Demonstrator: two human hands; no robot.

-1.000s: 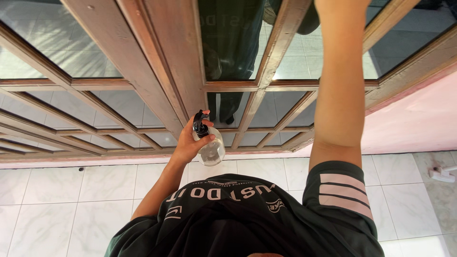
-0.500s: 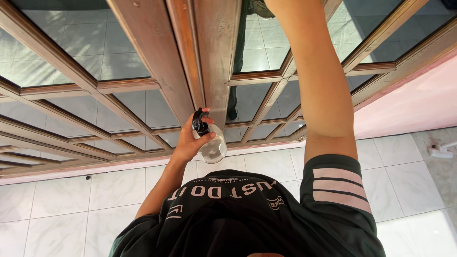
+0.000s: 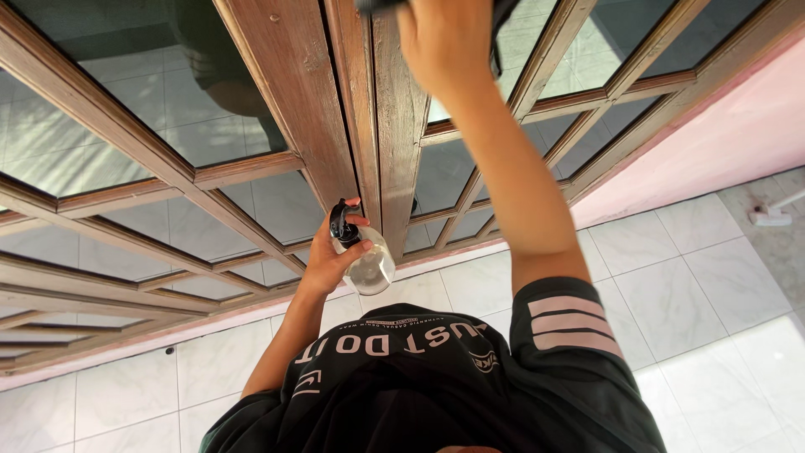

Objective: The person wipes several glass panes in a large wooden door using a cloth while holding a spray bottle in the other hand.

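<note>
My left hand (image 3: 329, 256) grips a clear spray bottle (image 3: 366, 262) with a black trigger head, held low in front of the brown wooden door frame (image 3: 360, 109). My right hand (image 3: 446, 38) is raised high against a glass pane (image 3: 579, 50) of the door. It presses a dark cloth (image 3: 381, 5) there; only a sliver of the cloth shows at the top edge. My black shirt (image 3: 436, 377) with white stripes on the sleeve fills the lower middle.
Glass panes set in wooden bars (image 3: 168, 126) span the whole upper view and mirror a person. A pink wall (image 3: 713, 117) runs at right. White floor tiles (image 3: 696, 277) lie below, with a small white object (image 3: 767, 216) at far right.
The view has tilted, so the door frame and panes have slid right and down. My right hand has come into view at the top of the glass. My left hand keeps the bottle steady.
</note>
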